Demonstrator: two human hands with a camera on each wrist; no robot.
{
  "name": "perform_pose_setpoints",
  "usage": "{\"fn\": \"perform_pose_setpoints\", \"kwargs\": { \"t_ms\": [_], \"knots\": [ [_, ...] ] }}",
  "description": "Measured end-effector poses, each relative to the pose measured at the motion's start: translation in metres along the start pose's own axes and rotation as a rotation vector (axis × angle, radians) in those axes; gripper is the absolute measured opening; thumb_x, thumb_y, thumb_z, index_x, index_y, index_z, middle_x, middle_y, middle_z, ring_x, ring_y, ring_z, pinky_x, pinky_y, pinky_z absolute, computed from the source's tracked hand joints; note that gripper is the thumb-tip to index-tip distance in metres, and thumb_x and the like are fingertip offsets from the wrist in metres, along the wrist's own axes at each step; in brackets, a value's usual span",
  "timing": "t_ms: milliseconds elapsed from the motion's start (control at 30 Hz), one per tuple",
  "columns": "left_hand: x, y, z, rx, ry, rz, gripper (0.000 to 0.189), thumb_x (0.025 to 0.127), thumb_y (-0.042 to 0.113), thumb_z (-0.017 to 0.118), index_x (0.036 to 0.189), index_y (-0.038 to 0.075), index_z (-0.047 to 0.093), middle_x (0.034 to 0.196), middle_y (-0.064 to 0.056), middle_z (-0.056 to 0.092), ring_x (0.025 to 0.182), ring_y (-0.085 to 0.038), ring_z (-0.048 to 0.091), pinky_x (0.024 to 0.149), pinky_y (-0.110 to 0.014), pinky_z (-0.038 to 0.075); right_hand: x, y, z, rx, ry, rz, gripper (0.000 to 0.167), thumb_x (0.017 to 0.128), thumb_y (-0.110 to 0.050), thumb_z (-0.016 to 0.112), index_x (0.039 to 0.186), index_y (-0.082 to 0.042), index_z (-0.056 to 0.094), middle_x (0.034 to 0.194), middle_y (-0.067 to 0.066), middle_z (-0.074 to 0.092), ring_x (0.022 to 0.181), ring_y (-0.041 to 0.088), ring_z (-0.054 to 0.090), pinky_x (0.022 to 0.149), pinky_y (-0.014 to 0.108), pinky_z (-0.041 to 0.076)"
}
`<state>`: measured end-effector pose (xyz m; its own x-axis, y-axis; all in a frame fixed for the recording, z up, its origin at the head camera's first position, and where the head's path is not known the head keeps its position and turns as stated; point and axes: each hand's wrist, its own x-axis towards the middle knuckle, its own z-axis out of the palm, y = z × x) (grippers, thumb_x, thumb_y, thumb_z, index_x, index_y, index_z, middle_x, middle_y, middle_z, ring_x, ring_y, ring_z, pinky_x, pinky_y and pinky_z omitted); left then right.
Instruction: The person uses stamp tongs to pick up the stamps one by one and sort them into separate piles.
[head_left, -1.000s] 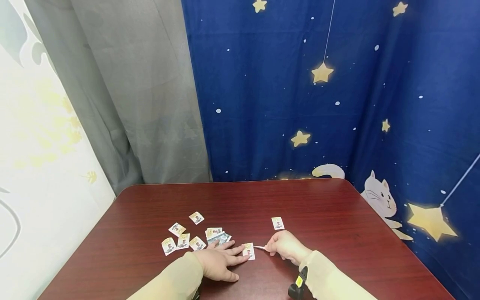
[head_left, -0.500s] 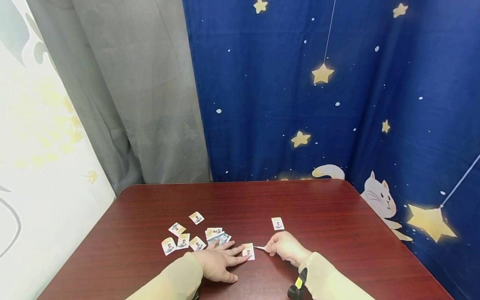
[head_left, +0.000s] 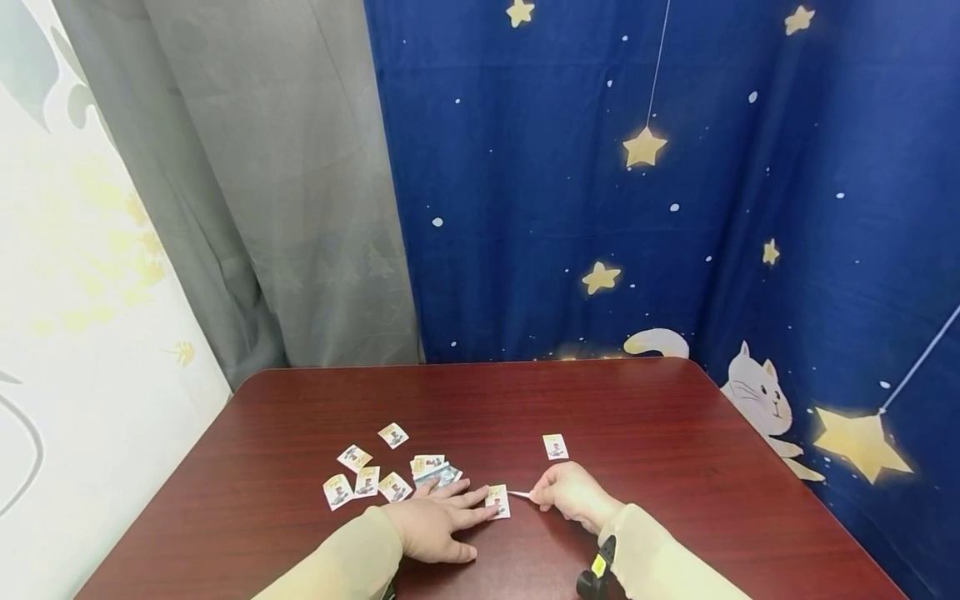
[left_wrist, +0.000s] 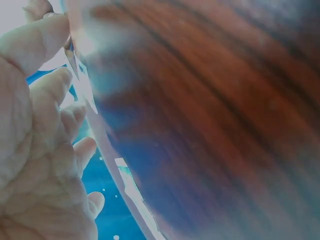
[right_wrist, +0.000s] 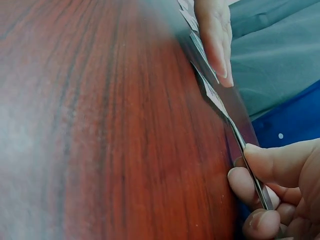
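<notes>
In the head view, my left hand (head_left: 442, 523) lies palm down on the table, fingers spread. Its fingertips touch the left side of a small stamp-like picture (head_left: 498, 502) with a white border. A greyish stack of paper (head_left: 438, 476) lies by the same hand's fingers. My right hand (head_left: 573, 493) pinches a slim metallic tool, apparently tweezers (right_wrist: 254, 175), between thumb and fingers. Its tip meets the stamp-like picture (right_wrist: 216, 100) in the right wrist view. That view shows the tool edge-on, so its tips are hard to make out. The left wrist view shows the left hand's palm (left_wrist: 40, 150).
Several similar pictures (head_left: 367, 482) lie scattered left of the left hand. One more picture (head_left: 555, 447) lies beyond the right hand. The dark red wooden table (head_left: 675, 433) ends at a rounded far edge, in front of grey and blue curtains (head_left: 540, 208).
</notes>
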<state>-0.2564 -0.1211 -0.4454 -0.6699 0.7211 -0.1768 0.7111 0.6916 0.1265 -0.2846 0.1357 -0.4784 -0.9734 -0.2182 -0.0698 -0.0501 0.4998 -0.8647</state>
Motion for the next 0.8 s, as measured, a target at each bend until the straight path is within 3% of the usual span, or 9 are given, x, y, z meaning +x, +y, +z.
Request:
{"fn": "perform_pose_setpoints", "kwargs": {
  "t_ms": [233,800],
  "knots": [
    [-0.007,-0.004,0.000,-0.017,0.049,0.018,0.060,0.093,0.053,0.052,0.148,0.038,0.036,0.155,0.007,0.030,0.143,-0.026,0.026,0.107,-0.061,0.021,0.002,0.003,-0.012,0.029,0.025,-0.004,0.004,0.078,-0.002,0.069,0.074,-0.001,0.069,0.059,-0.001,0.058,0.043,0.005,0.033,0.042,0.019,0.026],
    [-0.024,-0.011,0.002,-0.050,0.089,0.020,0.056,0.094,0.049,0.052,0.147,0.035,0.040,0.154,0.005,0.034,0.142,-0.028,0.026,0.105,-0.062,0.022,0.022,0.025,-0.065,0.024,0.165,0.054,0.007,0.081,-0.006,0.070,0.078,0.000,0.070,0.063,0.002,0.058,0.044,0.011,0.035,0.043,0.022,0.029]
  ]
}}
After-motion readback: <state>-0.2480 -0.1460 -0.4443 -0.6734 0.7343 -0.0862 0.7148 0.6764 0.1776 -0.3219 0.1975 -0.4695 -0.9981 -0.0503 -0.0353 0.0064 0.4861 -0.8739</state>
